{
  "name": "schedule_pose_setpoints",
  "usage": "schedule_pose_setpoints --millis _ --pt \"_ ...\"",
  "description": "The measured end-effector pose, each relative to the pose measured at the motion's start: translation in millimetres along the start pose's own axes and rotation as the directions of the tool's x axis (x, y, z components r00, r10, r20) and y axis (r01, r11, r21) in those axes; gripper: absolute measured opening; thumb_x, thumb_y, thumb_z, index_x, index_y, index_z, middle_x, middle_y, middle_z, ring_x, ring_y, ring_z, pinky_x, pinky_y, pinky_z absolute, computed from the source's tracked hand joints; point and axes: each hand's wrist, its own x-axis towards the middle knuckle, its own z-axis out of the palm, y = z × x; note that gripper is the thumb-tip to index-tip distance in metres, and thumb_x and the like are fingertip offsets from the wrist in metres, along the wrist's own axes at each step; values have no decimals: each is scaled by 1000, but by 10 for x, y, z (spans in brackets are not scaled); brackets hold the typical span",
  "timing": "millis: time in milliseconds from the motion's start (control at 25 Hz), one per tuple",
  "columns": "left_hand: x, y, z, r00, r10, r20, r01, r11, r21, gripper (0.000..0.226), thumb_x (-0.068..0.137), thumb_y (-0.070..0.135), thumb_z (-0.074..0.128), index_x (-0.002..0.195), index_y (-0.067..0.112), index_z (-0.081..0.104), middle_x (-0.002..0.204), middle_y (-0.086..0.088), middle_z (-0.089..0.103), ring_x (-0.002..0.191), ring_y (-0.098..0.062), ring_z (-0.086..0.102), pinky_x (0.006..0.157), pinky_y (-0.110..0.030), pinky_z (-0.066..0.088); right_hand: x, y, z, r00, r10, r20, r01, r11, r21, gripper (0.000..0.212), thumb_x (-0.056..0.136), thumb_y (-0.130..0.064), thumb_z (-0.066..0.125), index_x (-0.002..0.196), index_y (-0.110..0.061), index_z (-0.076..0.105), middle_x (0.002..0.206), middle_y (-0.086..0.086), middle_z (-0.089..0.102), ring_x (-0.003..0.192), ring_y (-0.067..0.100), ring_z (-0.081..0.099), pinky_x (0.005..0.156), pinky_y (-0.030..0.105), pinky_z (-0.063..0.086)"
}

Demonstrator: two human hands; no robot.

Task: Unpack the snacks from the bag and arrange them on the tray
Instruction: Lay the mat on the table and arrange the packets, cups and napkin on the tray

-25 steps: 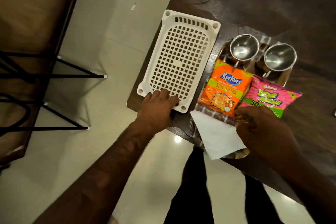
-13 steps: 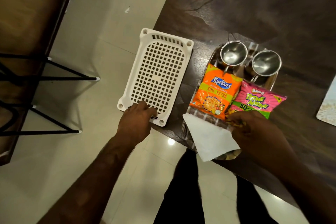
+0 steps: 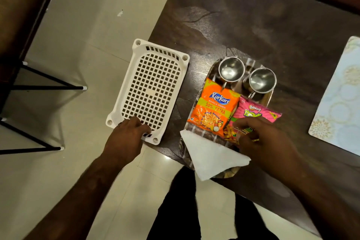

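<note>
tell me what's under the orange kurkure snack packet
The orange Kurkure snack packet lies on the oval metal tray. The tray surface beneath it is covered, so nothing else can be seen.

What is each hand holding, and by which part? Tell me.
The left hand grips the white basket by its near short rim. The right hand rests on the pink snack packet at its near end; whether it grips is unclear.

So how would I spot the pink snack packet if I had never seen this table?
Find the dark table, then the oval tray on it that holds two steel cups. The pink snack packet lies on the tray's right side, under the right hand, beside an orange snack packet. It is the only pink thing there.
</note>
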Motion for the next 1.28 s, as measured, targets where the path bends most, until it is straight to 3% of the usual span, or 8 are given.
schedule_pose_setpoints --millis 160,240,320,400,520,720,1000,1280 --pt "-214 150 -48 981 -58 -187 39 994 -105 48 70 5 80 116 13 68 112 -7 66 101 -29 63 86 -42 55 241 -132 -348 989 -72 -129 79 996 51 20 90 -23 64 103 -35 73 96 -14 74 84 8 70 74 34 56" --pt "-413 392 40 965 -167 -202 75 915 -396 43 73 3 79 111 16 63 107 0 65 94 -20 61 79 -32 53 532 -180 -620 966 -133 -221 156 983 92 18 89 -31 61 103 -32 73 92 -13 75 82 8 71 77 32 55" --pt "-577 756 176 919 -366 146 334 527 -781 40 80 1 76 109 21 58 108 -1 66 91 -19 64 75 -27 51 928 -201 -872 947 -160 -278 188 979 79 20 85 -35 61 101 -33 73 88 -7 75 75 4 67 76 30 52" --pt "-640 1126 297 780 -352 517 555 6 -832 48 72 4 79 113 18 57 117 -11 67 99 -25 66 82 -34 52 1363 -210 -1030 947 -122 -297 161 981 110 19 84 -30 64 100 -34 74 84 -7 73 67 -1 60 72 26 48" --pt "-559 1461 410 692 -338 637 570 -285 -771 65 56 14 67 120 10 59 122 -18 67 115 -34 65 100 -46 51 1922 -199 -1022 990 -33 -137 50 991 123 11 88 -21 67 95 -24 75 78 -10 68 64 -1 58 63 23 45" --pt "-379 1679 526 659 -354 664 532 -405 -744 36 83 -1 62 118 4 57 125 -18 66 112 -32 65 82 -36 54 2212 -67 -715 993 83 81 -89 993 77 18 95 -12 65 102 1 75 77 6 69 56 8 64 52 18 51" --pt "-428 1693 663 649 -358 671 450 -530 -719 37 83 -1 61 117 13 62 125 -15 68 117 -38 63 97 -52 55 2164 109 -597 994 106 37 -112 950 292 17 97 -17 65 90 -4 75 71 4 68 45 0 60 48 15 49" --pt "-474 1503 381 742 -386 547 427 -357 -831 35 86 1 58 116 19 66 116 -4 75 109 -28 67 87 -50 58 1499 569 -889 982 185 -30 -151 875 460 13 94 -11 64 89 -13 77 83 10 72 64 11 63 58 21 51"
